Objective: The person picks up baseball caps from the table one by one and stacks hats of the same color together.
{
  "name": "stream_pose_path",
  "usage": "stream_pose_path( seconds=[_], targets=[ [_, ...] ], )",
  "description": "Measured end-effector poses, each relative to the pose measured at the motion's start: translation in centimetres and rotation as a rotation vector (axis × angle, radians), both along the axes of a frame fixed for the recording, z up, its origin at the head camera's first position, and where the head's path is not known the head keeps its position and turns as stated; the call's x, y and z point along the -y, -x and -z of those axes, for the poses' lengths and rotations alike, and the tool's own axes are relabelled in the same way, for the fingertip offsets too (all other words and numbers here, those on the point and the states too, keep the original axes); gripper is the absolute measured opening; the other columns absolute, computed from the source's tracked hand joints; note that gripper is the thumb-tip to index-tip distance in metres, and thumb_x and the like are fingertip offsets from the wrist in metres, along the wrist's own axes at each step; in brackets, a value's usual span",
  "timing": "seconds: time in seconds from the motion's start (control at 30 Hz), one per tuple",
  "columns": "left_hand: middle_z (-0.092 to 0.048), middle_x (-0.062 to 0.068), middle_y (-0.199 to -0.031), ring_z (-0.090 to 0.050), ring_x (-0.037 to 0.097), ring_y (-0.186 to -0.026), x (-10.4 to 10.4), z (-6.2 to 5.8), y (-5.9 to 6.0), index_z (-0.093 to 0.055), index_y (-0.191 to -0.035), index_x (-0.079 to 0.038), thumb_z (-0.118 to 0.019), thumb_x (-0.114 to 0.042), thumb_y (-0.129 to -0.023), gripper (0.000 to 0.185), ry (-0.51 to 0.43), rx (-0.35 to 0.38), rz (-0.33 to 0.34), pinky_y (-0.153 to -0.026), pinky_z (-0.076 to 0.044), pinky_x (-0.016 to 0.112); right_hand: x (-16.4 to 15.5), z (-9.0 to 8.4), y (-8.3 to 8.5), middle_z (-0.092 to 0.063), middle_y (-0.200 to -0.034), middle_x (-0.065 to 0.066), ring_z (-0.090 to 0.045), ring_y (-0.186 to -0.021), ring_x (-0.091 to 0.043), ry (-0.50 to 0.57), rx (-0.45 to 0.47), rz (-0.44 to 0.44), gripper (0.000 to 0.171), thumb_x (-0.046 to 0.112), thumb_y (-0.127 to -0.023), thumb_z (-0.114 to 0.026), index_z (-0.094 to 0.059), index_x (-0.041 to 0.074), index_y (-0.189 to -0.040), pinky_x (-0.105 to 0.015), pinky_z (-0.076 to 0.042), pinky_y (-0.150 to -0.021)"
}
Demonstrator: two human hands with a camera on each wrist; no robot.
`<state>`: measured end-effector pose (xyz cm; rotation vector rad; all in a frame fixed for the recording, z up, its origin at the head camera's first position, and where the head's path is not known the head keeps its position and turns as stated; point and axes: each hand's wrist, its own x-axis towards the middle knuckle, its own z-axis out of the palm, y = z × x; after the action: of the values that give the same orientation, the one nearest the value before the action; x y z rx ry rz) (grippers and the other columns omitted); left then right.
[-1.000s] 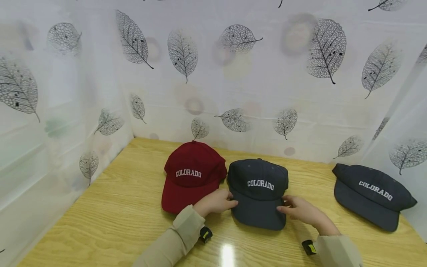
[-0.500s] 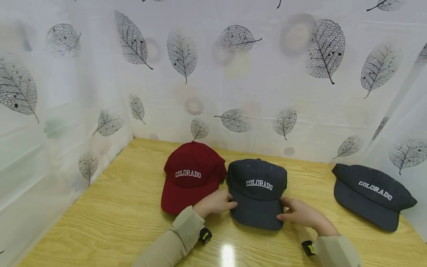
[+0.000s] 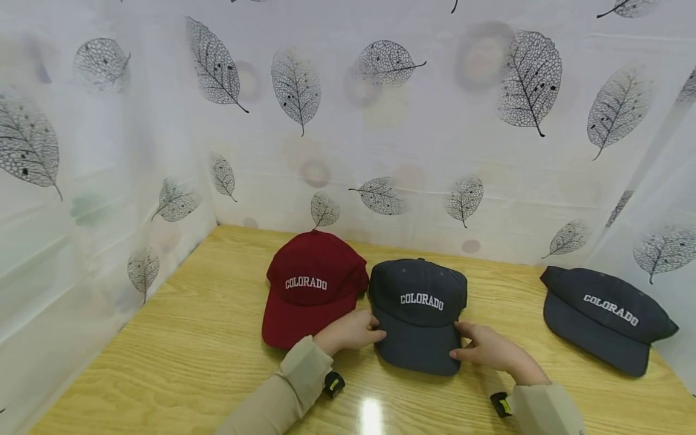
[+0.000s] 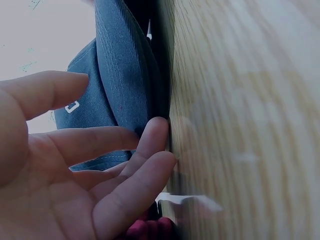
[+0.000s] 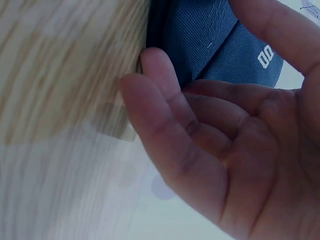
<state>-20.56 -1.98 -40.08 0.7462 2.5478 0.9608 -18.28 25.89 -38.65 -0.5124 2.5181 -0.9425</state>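
A dark navy baseball cap (image 3: 418, 347) with white COLORADO lettering lies in the middle of the table, brim toward me. My left hand (image 3: 350, 329) touches the brim's left edge; in the left wrist view its thumb stands apart from the cloth and the fingers (image 4: 154, 137) lie loosely at the brim's edge. On the other side my right hand (image 3: 492, 349) touches the brim's right edge with loosely bent fingers (image 5: 160, 70). Left of the navy cap, a red COLORADO cap (image 3: 307, 263) sits close beside it, partly behind my left hand.
A second navy COLORADO cap (image 3: 603, 314) lies tilted at the right of the wooden table (image 3: 179, 338). A white curtain (image 3: 348, 139) with a leaf print stands behind the table and along its sides.
The middle navy cap has shifted slightly left and turned a little, with my right fingers following its edge. My left hand stays nearly in place, and the other caps have not moved.
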Motion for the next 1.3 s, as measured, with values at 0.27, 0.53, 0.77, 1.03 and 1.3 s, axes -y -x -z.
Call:
stream_pose_path(
  seconds=[0.27, 0.53, 0.77, 1.03, 1.3],
  targets=[
    [-0.029, -0.008, -0.042, -0.029, 0.005, -0.036, 0.3, 0.2, 0.2, -0.062, -0.066, -0.001, -0.057, -0.017, -0.086, 0.026, -0.004, -0.038, 0.016, -0.040, -0.027, 0.018, 0.4, 0.0, 0.2, -0.046, -0.111, -0.037, -0.059, -0.072, -0.018, -0.022, -0.012, -0.005, 0.072, 0.019, -0.078, -0.067, -0.030, -0.025, -0.120, -0.029, -0.046, -0.055],
    [-0.029, -0.008, -0.042, -0.029, 0.006, -0.036, 0.8, 0.1, 0.3, -0.056, -0.061, -0.006, -0.056, -0.019, -0.087, 0.029, -0.008, -0.019, 0.022, -0.040, -0.026, 0.019, 0.7, 0.0, 0.6, -0.044, -0.112, -0.039, -0.061, -0.078, -0.024, -0.048, -0.040, -0.024, 0.070, 0.019, -0.078, -0.068, -0.032, -0.025, -0.119, -0.032, -0.048, -0.062],
    [-0.030, -0.006, -0.044, -0.030, 0.006, -0.037, 0.9, 0.2, 0.4, -0.045, -0.056, -0.013, -0.055, -0.020, -0.087, 0.034, -0.015, 0.007, 0.028, -0.040, -0.026, 0.019, 0.9, -0.6, 0.4, -0.053, -0.104, -0.032, -0.059, -0.083, -0.032, -0.113, -0.108, -0.003, 0.063, 0.019, -0.076, -0.069, -0.040, -0.022, -0.115, -0.039, -0.048, -0.068],
    [-0.030, -0.005, -0.044, -0.031, 0.008, -0.038, 0.4, 0.0, 0.6, -0.056, -0.067, -0.007, -0.056, -0.022, -0.087, 0.025, 0.008, 0.027, 0.017, -0.042, -0.028, 0.020, 0.6, -2.6, -0.2, -0.053, -0.105, -0.028, -0.058, -0.084, -0.033, -0.174, -0.243, 0.109, 0.053, 0.020, -0.079, -0.065, -0.047, -0.013, -0.117, -0.039, -0.048, -0.065],
    [-0.029, -0.006, -0.045, -0.030, 0.007, -0.038, 0.0, -0.2, 0.7, -0.052, -0.063, -0.010, -0.056, -0.022, -0.087, 0.027, 0.019, 0.017, 0.037, -0.042, -0.027, 0.020, -1.1, -3.5, -1.4, -0.057, -0.101, -0.026, -0.059, -0.081, -0.032, -0.240, -0.464, 0.205, 0.043, 0.015, -0.079, -0.065, -0.052, -0.010, -0.112, -0.043, -0.047, -0.062]
  ],
)
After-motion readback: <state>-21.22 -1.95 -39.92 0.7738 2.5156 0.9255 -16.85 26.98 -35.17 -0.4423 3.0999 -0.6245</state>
